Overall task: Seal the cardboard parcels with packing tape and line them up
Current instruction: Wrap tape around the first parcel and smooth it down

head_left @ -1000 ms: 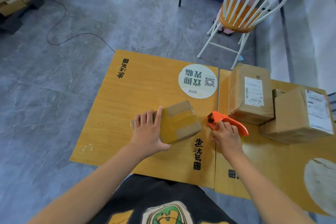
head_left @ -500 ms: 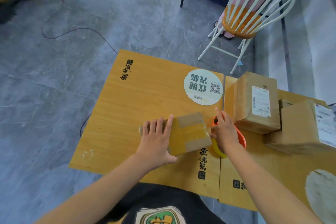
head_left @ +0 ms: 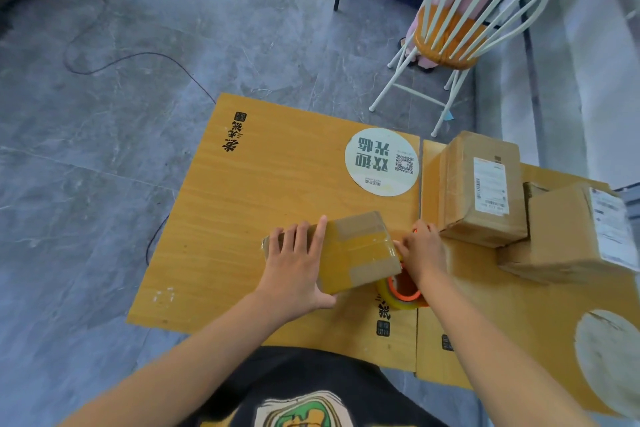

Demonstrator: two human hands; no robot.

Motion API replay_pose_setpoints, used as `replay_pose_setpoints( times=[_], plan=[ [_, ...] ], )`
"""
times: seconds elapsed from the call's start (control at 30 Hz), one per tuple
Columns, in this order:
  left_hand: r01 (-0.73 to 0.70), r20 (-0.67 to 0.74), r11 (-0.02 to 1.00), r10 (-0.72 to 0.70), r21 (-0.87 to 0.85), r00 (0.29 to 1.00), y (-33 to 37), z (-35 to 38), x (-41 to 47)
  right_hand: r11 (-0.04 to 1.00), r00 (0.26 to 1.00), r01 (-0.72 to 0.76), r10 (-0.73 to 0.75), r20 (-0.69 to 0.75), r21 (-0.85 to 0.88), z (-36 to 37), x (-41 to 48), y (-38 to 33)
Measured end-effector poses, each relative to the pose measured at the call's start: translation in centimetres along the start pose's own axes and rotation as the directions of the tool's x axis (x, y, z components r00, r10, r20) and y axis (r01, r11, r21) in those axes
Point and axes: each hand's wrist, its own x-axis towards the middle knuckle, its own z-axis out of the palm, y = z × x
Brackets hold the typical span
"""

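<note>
A small cardboard parcel (head_left: 360,250) with shiny tape across its top lies on the wooden table (head_left: 242,218). My left hand (head_left: 298,267) presses flat on the parcel's left part, fingers spread. My right hand (head_left: 422,253) grips the orange tape dispenser (head_left: 403,291) against the parcel's right side; its yellowish tape roll shows below the hand. Two larger parcels with shipping labels stand to the right, one upright (head_left: 481,187), one lower (head_left: 571,229).
A second wooden table (head_left: 519,322) adjoins on the right. A round white sticker (head_left: 381,163) lies behind the small parcel. Beyond the tables stands a white spindle chair (head_left: 460,28). A thin cable (head_left: 121,59) runs over the grey floor at left.
My right hand has brought the tape dispenser leftwards from beside the upright parcel up against the small parcel's right side. The left hand has stayed on the parcel.
</note>
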Motion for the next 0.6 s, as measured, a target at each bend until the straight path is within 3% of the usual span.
replay_pose_setpoints(
  times=[0.27, 0.4, 0.5, 0.6],
  plan=[
    [0.038, -0.005, 0.999, -0.038, 0.001, 0.999, 0.3, -0.2, 0.2, 0.968, 0.997, -0.050, 0.063, -0.045, 0.244, -0.1, -2.6, 2.2],
    [0.044, -0.027, 0.999, -0.044, -0.005, 0.999, 1.3, -0.8, 0.7, 0.890, 0.986, -0.045, 0.112, -0.121, 0.453, 0.4, -4.4, 3.9],
    [-0.076, -0.052, 0.996, 0.073, -0.055, 0.996, 2.5, -1.0, 0.9, 0.795, 0.978, -0.041, 0.155, -0.138, 0.606, 0.5, -5.5, 5.1],
    [-0.339, -0.319, 0.930, 0.281, -0.143, 0.905, 4.5, -0.7, 0.1, 0.713, 0.963, -0.090, 0.239, -0.120, 0.695, 0.6, -6.7, 6.2]
  ],
)
